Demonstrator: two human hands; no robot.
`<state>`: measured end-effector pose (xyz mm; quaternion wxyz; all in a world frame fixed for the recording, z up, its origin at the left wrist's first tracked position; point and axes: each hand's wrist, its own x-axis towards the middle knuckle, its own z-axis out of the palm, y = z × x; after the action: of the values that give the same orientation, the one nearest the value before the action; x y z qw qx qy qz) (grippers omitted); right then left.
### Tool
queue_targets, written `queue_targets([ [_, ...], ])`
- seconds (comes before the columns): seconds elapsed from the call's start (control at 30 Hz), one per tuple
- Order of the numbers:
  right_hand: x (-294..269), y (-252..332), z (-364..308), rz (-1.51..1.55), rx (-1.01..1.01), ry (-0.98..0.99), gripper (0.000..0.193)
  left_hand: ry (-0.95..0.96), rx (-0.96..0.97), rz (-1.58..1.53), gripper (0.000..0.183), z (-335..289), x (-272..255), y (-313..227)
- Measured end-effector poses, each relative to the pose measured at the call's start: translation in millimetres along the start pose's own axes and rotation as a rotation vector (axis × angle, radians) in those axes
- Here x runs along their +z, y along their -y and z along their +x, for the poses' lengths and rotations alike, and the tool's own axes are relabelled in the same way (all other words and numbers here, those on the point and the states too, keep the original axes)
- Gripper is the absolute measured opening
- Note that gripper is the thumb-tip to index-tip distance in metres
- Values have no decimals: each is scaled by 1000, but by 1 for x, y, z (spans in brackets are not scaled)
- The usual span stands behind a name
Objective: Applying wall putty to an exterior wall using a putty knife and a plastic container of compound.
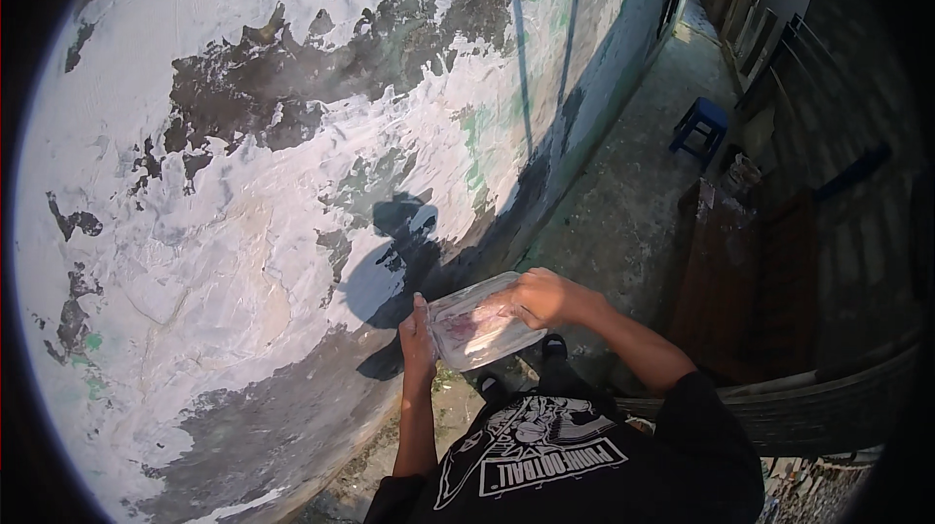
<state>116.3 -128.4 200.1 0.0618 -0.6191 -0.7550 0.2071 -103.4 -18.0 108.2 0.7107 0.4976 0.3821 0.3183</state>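
A shallow, clear plastic tray (477, 356) with rounded corners is held in front of my body, smeared inside with whitish paste. My left hand (417, 344) grips its left side, with the thumb up along the rim. My right hand (547, 298) is closed over the tray's far right corner, knuckles up. What its fingers hold is hidden; a pale edge by them cannot be made out. Beside the tray on the left rises a wall (243, 232) coated in patchy white filler, with dark grey and green areas showing through.
A narrow concrete path (633, 154) runs along the wall into the distance. A blue plastic stool (699, 127) stands on it at the far right. Nearer on the right is a reddish-brown wooden bench (716, 280) in shade. My feet in dark sandals (493, 389) are close to the wall's base.
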Motion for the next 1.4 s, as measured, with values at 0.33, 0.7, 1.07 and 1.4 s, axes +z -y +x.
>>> queue_targets([
  [0.33,13,-3,4,165,-109,79,41,-109,17,72,57,-2,0,9],
  [0.7,3,-13,7,293,-83,157,43,-23,-33,169,60,15,-9,42],
  [1.07,0,-48,2,885,-101,-207,35,-47,-16,131,59,29,-14,33],
  [1.4,-6,-74,9,1864,-196,-830,43,36,-102,-26,56,28,-3,1],
])
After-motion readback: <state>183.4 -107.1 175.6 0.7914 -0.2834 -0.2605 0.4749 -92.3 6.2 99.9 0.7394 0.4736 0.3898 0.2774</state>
